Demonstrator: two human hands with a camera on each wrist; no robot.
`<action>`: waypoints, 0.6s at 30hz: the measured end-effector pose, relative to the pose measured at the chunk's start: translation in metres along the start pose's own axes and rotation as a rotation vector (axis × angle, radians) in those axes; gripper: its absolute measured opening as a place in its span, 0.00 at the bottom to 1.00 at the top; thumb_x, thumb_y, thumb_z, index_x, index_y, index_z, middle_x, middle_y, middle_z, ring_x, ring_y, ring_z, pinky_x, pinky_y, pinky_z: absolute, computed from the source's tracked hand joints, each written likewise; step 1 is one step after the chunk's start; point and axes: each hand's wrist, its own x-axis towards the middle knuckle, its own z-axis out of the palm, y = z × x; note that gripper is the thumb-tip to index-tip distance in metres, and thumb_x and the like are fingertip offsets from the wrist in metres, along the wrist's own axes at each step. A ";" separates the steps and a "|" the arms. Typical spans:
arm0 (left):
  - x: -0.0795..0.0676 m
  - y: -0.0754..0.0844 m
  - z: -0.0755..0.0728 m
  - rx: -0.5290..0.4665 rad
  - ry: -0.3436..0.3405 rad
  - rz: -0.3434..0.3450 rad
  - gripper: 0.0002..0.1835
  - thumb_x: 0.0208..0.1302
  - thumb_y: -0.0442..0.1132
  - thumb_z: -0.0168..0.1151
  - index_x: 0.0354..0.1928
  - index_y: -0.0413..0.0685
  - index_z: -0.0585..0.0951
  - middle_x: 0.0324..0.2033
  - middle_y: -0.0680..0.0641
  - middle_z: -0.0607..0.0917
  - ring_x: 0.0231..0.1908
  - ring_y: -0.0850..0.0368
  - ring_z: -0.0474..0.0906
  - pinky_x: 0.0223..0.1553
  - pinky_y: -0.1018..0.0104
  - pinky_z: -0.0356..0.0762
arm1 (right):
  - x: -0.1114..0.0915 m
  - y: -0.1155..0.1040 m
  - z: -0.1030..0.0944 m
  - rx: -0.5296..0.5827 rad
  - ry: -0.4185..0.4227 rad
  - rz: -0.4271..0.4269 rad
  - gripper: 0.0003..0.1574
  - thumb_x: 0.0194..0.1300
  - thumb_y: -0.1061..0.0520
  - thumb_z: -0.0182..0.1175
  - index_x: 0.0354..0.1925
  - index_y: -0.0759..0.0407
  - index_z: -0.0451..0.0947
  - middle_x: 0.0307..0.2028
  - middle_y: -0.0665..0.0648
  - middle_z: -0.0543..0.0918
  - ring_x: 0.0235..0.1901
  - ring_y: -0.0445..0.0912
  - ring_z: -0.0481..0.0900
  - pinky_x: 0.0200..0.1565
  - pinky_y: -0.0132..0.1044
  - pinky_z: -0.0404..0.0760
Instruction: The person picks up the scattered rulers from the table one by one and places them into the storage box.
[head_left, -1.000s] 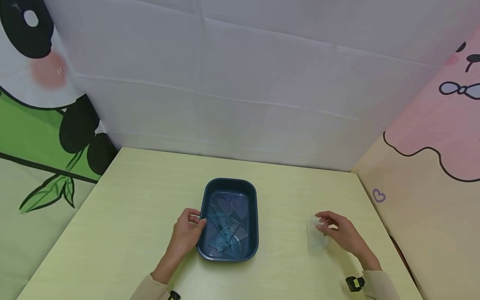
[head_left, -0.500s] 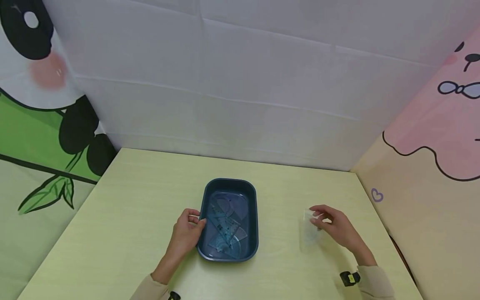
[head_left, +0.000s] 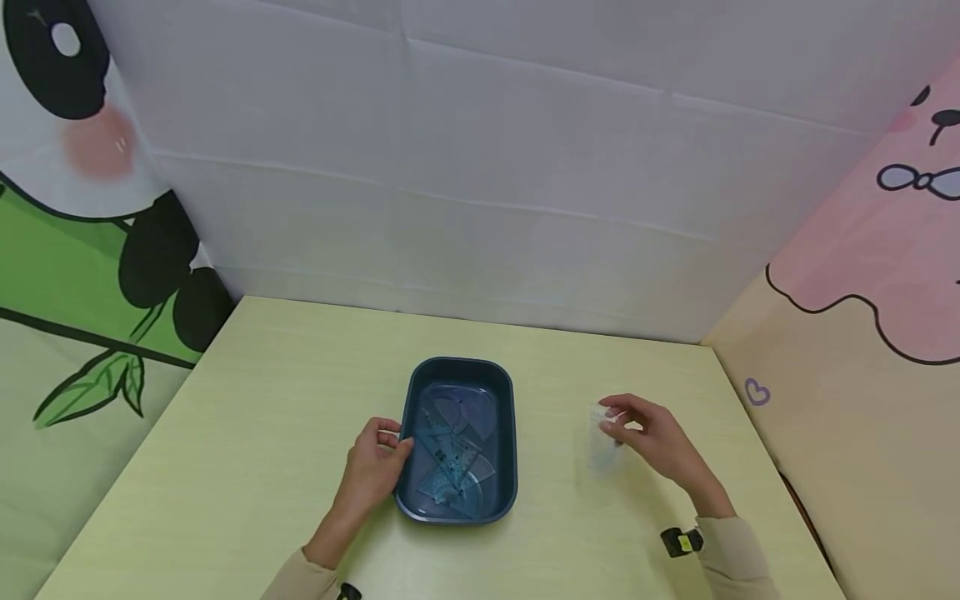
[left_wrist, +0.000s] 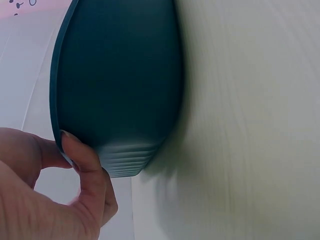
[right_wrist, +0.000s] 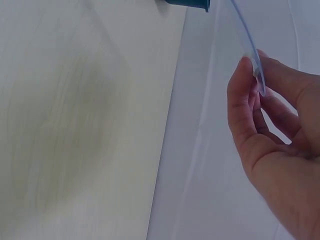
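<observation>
My left hand [head_left: 371,468] pinches the left rim of a dark blue rectangular tray [head_left: 513,442], thumb on the rim and fingers at the outer wall. Close up in the left wrist view, the tray's side [left_wrist: 117,75] fills the upper part. Inside the tray lie clear bluish drawing tools, among them a set square [head_left: 454,457] and a protractor [head_left: 467,497], overlapping one another. To the right of the tray, my right hand [head_left: 660,442] pinches a thin clear plastic sleeve [head_left: 602,454] by its upper end. The right wrist view catches the sleeve [right_wrist: 248,37] nearly edge-on, slightly curved, above the table.
The pale yellow-green table [head_left: 300,400] carries the tray near its middle. A white cloth wall [head_left: 465,167] closes off the back. Printed cartoon cloths stand at the left [head_left: 82,275] and right [head_left: 862,275] sides.
My right hand has moved left and a little farther from me, carrying the plastic sleeve nearer the tray. The left hand and the tray have stayed in place.
</observation>
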 end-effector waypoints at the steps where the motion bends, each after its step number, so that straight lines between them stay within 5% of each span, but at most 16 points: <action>1: 0.000 0.000 0.001 0.000 0.001 -0.004 0.14 0.69 0.34 0.64 0.51 0.35 0.75 0.35 0.42 0.79 0.31 0.52 0.75 0.31 0.62 0.72 | 0.003 -0.002 0.001 0.004 -0.004 0.000 0.22 0.69 0.59 0.68 0.59 0.62 0.79 0.43 0.58 0.82 0.36 0.47 0.82 0.36 0.38 0.83; 18: 0.004 0.005 0.010 -0.011 0.017 0.001 0.14 0.69 0.34 0.65 0.51 0.34 0.75 0.35 0.42 0.79 0.31 0.53 0.76 0.31 0.60 0.72 | 0.045 -0.027 0.024 0.008 -0.076 -0.074 0.22 0.68 0.58 0.68 0.59 0.59 0.80 0.42 0.54 0.82 0.37 0.47 0.82 0.38 0.36 0.82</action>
